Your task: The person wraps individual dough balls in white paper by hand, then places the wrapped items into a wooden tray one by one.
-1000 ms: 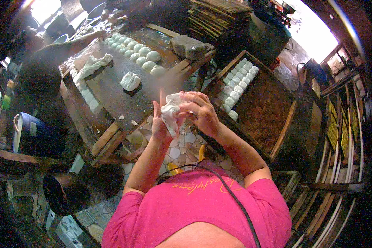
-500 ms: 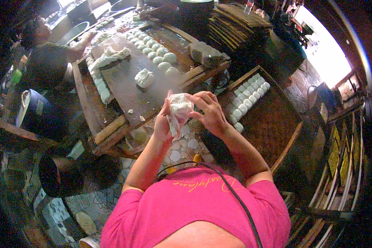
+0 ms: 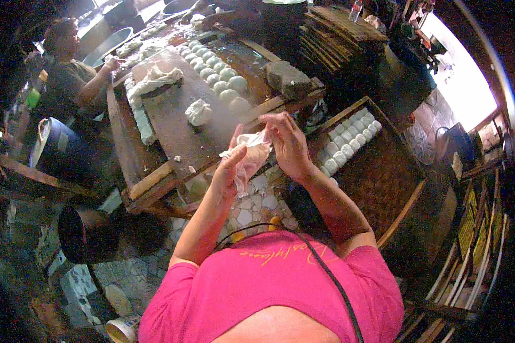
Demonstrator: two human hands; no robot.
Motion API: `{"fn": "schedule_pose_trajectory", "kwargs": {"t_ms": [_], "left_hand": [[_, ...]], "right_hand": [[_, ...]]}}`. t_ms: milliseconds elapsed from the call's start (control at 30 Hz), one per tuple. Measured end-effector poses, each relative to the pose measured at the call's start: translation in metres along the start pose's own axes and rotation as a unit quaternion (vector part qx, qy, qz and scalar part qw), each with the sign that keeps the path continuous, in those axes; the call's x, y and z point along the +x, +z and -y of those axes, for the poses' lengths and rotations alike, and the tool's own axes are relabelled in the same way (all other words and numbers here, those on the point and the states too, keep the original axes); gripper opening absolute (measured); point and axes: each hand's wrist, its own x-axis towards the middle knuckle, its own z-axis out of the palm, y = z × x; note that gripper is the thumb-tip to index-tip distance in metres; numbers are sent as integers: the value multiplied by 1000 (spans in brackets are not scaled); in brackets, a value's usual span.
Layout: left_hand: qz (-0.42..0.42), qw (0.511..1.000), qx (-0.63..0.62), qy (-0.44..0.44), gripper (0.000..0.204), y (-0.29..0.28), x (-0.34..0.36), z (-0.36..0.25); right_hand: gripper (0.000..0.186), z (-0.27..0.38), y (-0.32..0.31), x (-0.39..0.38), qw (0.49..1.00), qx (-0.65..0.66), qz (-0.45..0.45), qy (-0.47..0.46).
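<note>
A thin white cloth (image 3: pixel 254 166) with a pale lump in it rests on my left hand (image 3: pixel 229 168), which cups it from the left, thumb over its near side. What the lump is cannot be told. My right hand (image 3: pixel 292 150) is at the cloth's right edge, fingers bent over and pinching its upper right corner. Just beyond my hands, a crumpled white cloth bundle (image 3: pixel 198 112) sits on a wooden board (image 3: pixel 174 134). Rows of rounded white pieces (image 3: pixel 220 86) stand on the table behind it.
To the right, a wooden tray (image 3: pixel 377 177) holds rows of white blocks (image 3: pixel 349 137). A stone block (image 3: pixel 288 79) lies on the table's right side. Stacked boards (image 3: pixel 340 34) stand behind. A co-worker (image 3: pixel 77 74) is at the far left, near a blue bucket (image 3: pixel 54 146).
The cloth has loosened and opened out over the pale lump. My right hand has risen slightly and now draws at the cloth's corner, while my left hand stays beneath.
</note>
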Motion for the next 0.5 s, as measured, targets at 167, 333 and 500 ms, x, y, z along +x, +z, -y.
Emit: {"fn": "schedule_pose_trajectory", "kwargs": {"t_ms": [167,333,500], "left_hand": [[31,960,-182,-210,55,-3,5,10],[-81,989,-40,-119,52,5,5,18],[-182,975,76,-105,53,-7,1,37]], "right_hand": [[23,-68,-2,38,983,-100,-145,40],[16,-104,-1,0,947,-62,28,313],[66,-82,28,-70,601,540,-30,589]]}}
